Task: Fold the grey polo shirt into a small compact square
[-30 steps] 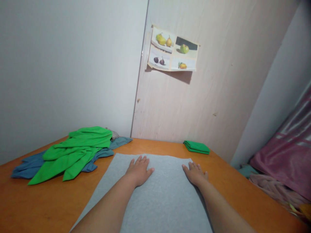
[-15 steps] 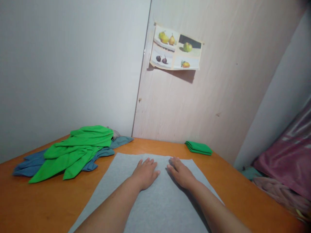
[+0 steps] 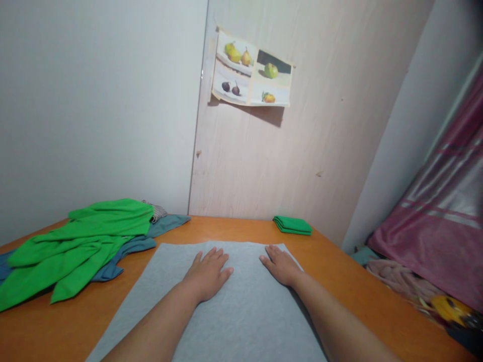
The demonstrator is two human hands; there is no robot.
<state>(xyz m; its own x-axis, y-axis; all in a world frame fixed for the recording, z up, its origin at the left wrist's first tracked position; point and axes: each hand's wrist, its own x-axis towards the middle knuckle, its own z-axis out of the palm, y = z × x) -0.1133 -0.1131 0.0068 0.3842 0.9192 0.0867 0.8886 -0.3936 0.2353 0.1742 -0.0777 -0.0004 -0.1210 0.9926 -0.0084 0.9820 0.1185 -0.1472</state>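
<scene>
A light grey cloth (image 3: 241, 317) lies spread flat on the orange-brown table (image 3: 358, 281), its far edge a little short of the wall. My left hand (image 3: 208, 274) rests palm down on its far left part, fingers apart and thumb out to the side. Toward the far right corner, my right hand (image 3: 281, 265) also lies palm down with its fingers stretched out. Neither hand grips anything. The near end of the cloth runs out of view between my forearms.
Rumpled bright green cloth (image 3: 101, 241) and blue cloth (image 3: 136, 246) are piled at the left. A folded green cloth (image 3: 292, 225) sits at the back right. Beyond the right table edge hang pink drapes (image 3: 426, 246). A fruit picture (image 3: 252, 70) is taped to the wall.
My hands have moved farther apart over the grey cloth, the left one shifting left. The camera has turned slightly to the right.
</scene>
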